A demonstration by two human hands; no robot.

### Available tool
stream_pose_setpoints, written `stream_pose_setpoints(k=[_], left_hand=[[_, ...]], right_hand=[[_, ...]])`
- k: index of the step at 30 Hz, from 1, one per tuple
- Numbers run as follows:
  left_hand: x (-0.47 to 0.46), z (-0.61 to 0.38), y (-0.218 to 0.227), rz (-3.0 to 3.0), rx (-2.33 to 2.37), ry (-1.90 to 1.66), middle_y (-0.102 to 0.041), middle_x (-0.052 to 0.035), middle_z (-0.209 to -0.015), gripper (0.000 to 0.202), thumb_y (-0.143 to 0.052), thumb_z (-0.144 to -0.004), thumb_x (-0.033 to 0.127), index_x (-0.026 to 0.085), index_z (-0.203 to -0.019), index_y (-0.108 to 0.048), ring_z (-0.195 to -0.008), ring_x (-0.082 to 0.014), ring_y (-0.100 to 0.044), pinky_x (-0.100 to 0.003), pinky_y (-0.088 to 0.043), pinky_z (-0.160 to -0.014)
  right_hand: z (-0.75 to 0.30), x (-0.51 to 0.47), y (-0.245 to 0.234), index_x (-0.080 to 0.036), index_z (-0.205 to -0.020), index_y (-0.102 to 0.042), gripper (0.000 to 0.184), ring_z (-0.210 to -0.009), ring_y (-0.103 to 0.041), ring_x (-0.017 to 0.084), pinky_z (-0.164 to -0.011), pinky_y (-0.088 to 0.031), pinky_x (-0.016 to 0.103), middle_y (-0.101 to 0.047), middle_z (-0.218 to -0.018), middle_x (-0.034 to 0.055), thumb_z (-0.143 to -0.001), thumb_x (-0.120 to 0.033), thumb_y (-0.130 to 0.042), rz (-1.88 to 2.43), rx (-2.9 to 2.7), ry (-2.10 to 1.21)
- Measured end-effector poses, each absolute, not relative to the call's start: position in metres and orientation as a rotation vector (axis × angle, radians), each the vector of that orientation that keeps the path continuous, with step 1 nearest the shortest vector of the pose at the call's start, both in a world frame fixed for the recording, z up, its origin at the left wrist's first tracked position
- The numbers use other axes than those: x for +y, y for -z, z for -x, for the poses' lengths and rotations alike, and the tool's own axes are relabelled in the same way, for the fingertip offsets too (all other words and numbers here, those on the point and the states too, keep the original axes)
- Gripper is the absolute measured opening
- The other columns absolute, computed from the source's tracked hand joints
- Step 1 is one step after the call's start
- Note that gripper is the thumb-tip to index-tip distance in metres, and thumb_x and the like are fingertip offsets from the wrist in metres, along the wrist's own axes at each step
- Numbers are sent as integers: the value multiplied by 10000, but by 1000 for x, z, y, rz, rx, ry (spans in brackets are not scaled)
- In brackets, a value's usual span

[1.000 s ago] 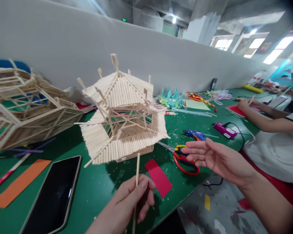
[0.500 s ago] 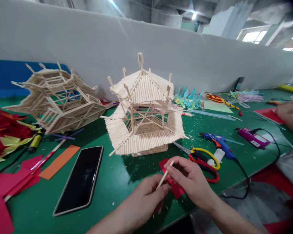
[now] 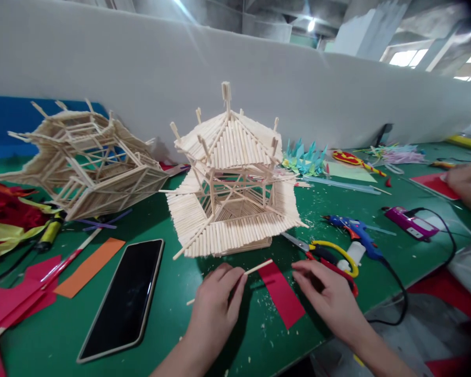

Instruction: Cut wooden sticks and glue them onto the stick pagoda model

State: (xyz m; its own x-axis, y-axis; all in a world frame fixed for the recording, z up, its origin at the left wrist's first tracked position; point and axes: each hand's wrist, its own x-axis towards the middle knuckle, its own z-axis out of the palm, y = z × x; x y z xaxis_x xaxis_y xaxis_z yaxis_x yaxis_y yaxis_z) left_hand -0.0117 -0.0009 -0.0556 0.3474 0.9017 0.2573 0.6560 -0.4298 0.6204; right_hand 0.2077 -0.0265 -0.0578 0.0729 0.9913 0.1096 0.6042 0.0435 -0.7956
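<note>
The right hand [image 3: 327, 296] is now apart from the stick [image 3: 259, 266], its fingers slightly spread near the red paper [image 3: 282, 296]; thus only the left hand [image 3: 215, 303] pinches the stick, before the model [image 3: 231, 230].

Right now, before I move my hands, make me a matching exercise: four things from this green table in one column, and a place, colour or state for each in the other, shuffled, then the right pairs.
Things:
1. Wooden stick
2. Phone
3. Glue gun
4. Red paper strip

Places, colours, states:
A. Mostly blue
B. Lying flat between the left hand and right hand
C. Held in the left hand
D. Screen dark

Right pairs: 1-C, 2-D, 3-A, 4-B
</note>
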Motion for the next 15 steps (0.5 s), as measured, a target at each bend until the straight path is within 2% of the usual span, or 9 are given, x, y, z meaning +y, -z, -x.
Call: stream_pose_setpoints(k=[5, 10, 15], left_hand=[[-3, 15, 70, -2377, 1365, -901, -614, -86, -773, 156, -451, -824, 174, 170, -857, -603, -702, -208, -574, -318, -450, -642], [-5, 20, 75, -2416, 1395, -919, -631, -81, -794, 148, -462, -821, 180, 189, -883, -596, -744, -213, -593, -330, -466, -672], [-3, 20, 74, -2410, 1413, -910, -636, -73, -810, 140, -466, -821, 194, 205, -880, -592, -745, -209, -600, -338, -471, -682]], right_hand=[[-213, -35, 63, -197, -936, -576, 191, -726, -604, 175, -662, -497, 276, -646, -831, 46, -824, -313, -473, 1687, -1777, -489], [-256, -33, 69, -208, -969, -542, 219, -787, -608, 193, -692, -497, 304, -622, -938, 67, -819, -340, -452, 1894, -1730, -150], [-295, -27, 75, -163, -1015, -521, 267, -890, -590, 235, -732, -486, 341, -589, -1013, 118, -805, -274, -400, 2026, -1923, 119]])
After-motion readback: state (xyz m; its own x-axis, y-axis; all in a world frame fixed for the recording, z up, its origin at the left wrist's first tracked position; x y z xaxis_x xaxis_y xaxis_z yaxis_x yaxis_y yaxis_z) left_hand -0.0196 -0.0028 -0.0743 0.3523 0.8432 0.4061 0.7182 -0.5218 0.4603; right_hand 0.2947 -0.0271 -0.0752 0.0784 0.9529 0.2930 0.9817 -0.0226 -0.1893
